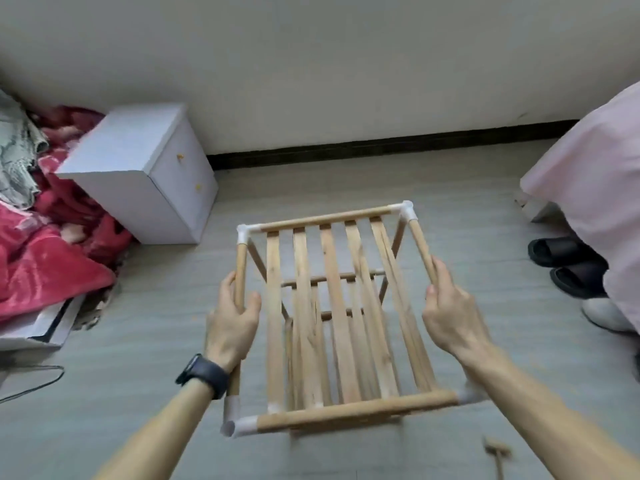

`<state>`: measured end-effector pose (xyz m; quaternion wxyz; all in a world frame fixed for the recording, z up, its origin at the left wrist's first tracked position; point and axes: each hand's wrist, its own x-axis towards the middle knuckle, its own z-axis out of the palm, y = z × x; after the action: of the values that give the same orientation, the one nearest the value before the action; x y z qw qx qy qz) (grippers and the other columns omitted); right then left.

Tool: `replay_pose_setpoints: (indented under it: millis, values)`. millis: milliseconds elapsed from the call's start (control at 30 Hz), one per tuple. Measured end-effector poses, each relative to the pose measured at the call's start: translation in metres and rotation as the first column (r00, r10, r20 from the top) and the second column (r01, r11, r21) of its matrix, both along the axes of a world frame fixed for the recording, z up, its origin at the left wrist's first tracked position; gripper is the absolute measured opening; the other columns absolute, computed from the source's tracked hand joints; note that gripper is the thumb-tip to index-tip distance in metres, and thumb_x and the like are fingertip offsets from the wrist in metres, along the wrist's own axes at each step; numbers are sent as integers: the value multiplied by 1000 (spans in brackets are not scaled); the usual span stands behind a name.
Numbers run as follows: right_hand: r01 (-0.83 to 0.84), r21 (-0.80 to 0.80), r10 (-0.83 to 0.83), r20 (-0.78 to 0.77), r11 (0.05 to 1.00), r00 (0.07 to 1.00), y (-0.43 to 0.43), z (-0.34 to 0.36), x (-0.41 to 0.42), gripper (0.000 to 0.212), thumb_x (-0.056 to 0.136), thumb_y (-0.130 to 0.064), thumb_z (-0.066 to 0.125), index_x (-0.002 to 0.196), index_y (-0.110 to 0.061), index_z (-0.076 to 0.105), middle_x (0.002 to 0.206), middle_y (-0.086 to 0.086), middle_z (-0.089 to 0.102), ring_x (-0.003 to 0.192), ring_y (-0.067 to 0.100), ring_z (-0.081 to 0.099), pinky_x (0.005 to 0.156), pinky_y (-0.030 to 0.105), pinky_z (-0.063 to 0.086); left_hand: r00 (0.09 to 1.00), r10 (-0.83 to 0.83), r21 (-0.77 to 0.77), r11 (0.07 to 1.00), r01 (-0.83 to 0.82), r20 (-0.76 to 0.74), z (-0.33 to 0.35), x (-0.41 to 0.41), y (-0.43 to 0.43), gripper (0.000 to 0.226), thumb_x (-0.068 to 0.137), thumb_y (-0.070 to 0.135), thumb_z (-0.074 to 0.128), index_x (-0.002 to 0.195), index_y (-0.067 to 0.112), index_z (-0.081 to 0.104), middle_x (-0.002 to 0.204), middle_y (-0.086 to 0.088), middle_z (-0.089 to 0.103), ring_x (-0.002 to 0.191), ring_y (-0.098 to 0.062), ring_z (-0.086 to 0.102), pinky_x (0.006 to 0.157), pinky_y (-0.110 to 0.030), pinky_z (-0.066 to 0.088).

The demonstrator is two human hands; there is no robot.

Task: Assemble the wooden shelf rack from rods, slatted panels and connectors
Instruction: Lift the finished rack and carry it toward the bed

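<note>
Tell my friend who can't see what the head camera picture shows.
A person's left hand and right hand each grip a side rod of a wooden shelf rack with slatted panels and white corner connectors. A white cabinet and red blanket lie to the left, black slippers to the right.

We find no text, label, brand, number or sign that we can read anywhere in this view.

I see the grey floor (467, 209) carrying a white cabinet (138, 168), a red blanket (45, 265), black slippers (568, 265) and a small wooden mallet (497, 455).
</note>
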<state>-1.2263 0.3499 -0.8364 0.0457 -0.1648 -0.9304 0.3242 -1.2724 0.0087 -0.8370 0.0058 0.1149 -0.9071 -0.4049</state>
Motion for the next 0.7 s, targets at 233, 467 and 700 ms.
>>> replay_pose_setpoints:
  millis: [233, 467, 700]
  values:
    - [254, -66, -230, 251, 965, 940, -14, 59, 34, 37, 102, -33, 44, 132, -11, 48, 106, 22, 67, 87, 42, 61, 69, 38, 40, 801, 155, -16, 984, -179, 578, 78, 16, 30, 50, 103, 41, 39, 131, 0, 45, 106, -21, 65, 96, -38, 64, 86, -44, 54]
    - [396, -168, -367, 177, 903, 913, 2, 193, 122, 21, 98, -35, 57, 103, -15, 55, 67, 1, 59, 60, 16, 55, 51, 30, 34, 879, 209, 113, 953, -281, 428, 214, 71, 49, 54, 95, 63, 43, 75, 17, 63, 77, -3, 62, 77, -28, 57, 72, -38, 44]
    - [550, -240, -569, -10, 800, 823, 25, 334, 203, 12, 98, -35, 61, 91, -26, 57, 60, -3, 59, 52, 10, 59, 49, 28, 40, 973, 16, 219, 973, -68, 230, 351, 72, 100, 69, 92, 67, 38, 75, 4, 64, 67, -5, 61, 65, -22, 54, 61, -33, 42]
